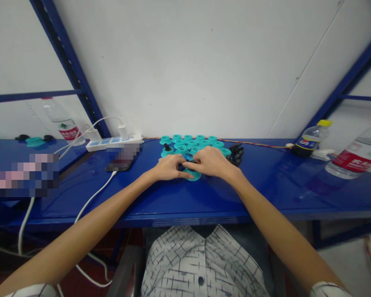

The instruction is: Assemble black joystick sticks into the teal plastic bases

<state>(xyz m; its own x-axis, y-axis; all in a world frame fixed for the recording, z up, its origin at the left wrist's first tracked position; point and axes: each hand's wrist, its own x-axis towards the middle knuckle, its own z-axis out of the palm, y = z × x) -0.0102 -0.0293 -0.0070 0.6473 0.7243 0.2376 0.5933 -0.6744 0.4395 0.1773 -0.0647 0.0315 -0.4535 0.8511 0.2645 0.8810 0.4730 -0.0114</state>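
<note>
In front of me on the blue table, my left hand point(170, 168) is closed at the near teal round piece point(196, 176), its thumb lying across the rim. From the other side my right hand point(214, 161) bends over the same piece, fingers curled and pressing on a dark part at its top. The hands nearly touch, and the fingers hide most of that dark part. Several teal flanged round pieces point(188, 139) stand in rows just behind. One of them, at the left, has a black knob-like part point(166, 147) in it. A pile of black parts point(235, 153) lies right of my right hand.
Left are a white power strip point(114, 142), white charging cables point(91, 199) and a phone point(123, 159). A water bottle point(64, 123) stands farther left. At the right stand a Pepsi bottle point(312, 139) and a large bottle point(355, 154). A thin wire point(259, 143) runs along the wall.
</note>
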